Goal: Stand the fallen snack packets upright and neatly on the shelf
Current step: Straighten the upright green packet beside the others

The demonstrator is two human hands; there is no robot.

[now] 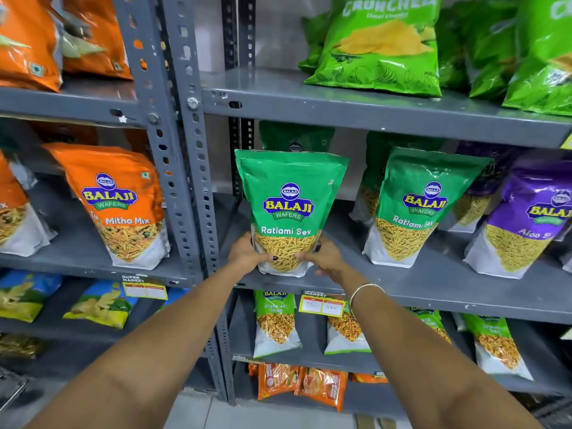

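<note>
Packet [289, 209] upright on shelf [433, 283], long axis vertical, label facing out; L hand [247, 253] & R hand [325, 258] clamp its base.

Bright, even light; glare on the green chip bags [380, 48], edges warped and soft.

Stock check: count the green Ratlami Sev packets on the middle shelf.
2 readable: one Ratlami Sev packet held upright at the shelf front by the left hand and right hand, a second packet to its right. Green packets behind may be more.
</note>
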